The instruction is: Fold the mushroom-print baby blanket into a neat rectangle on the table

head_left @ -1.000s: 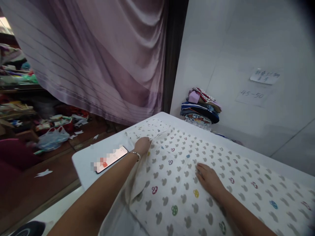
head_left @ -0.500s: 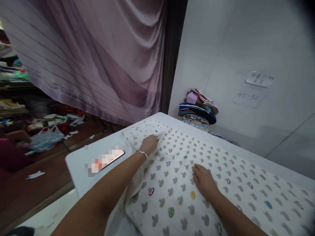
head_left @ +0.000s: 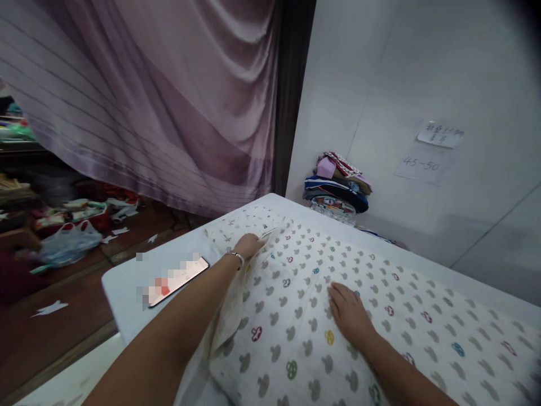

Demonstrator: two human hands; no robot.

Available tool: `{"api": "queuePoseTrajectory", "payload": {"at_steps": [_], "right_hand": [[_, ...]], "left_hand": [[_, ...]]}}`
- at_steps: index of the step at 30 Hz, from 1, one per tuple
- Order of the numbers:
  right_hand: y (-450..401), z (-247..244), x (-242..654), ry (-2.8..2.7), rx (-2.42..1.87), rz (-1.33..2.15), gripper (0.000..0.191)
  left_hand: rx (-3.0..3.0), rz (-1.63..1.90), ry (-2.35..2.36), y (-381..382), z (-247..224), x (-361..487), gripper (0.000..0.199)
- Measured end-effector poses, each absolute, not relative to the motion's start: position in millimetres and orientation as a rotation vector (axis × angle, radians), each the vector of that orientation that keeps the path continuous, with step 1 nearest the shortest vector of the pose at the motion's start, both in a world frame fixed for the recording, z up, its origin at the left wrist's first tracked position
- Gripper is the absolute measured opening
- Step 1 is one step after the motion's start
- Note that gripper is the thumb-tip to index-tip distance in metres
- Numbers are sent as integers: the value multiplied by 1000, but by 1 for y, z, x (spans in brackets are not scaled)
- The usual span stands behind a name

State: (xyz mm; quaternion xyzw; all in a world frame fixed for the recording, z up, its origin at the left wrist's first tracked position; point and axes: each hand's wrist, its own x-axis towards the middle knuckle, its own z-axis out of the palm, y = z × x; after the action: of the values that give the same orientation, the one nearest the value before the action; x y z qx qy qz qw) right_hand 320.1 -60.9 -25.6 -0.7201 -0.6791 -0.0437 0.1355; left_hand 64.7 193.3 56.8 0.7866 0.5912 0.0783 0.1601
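A white cloth with grey shapes and coloured mushrooms (head_left: 315, 324) lies spread over the white table, its left side raised in folds. My left hand (head_left: 249, 246), with a bracelet at the wrist, is closed on the cloth's far left edge; thin pale lines show by its fingertips, too small to make out. My right hand (head_left: 349, 307) rests flat on the middle of the cloth with its fingers out. Beyond my left hand lies another white cloth with small dark prints (head_left: 249, 220).
A phone (head_left: 181, 282), partly blurred out, lies on the white table (head_left: 122, 279) left of my left forearm. Folded fabrics (head_left: 336, 183) are stacked by the wall. A purple curtain (head_left: 190, 101) hangs behind. Plastic bags (head_left: 70, 242) and scraps are on the floor.
My left hand has moved slightly left, and the cloth's left edge has shifted with it, more folded up. My right hand stays on the cloth. The view has turned a little to the right.
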Motion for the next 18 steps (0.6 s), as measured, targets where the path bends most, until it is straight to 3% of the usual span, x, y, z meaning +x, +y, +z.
{"api": "queuePoseTrajectory", "payload": {"at_steps": [6, 14, 18], "right_hand": [[-61, -31, 322, -1947, -2068, -126, 38], [-59, -34, 324, -1970, -2059, -128, 39], [-57, -32, 321, -1963, -2070, -124, 39]], "left_hand": [[2239, 341, 1848, 201, 65, 67, 41], [2209, 125, 1784, 216, 58, 71, 25], [2236, 51, 1748, 222, 62, 80, 27]]}}
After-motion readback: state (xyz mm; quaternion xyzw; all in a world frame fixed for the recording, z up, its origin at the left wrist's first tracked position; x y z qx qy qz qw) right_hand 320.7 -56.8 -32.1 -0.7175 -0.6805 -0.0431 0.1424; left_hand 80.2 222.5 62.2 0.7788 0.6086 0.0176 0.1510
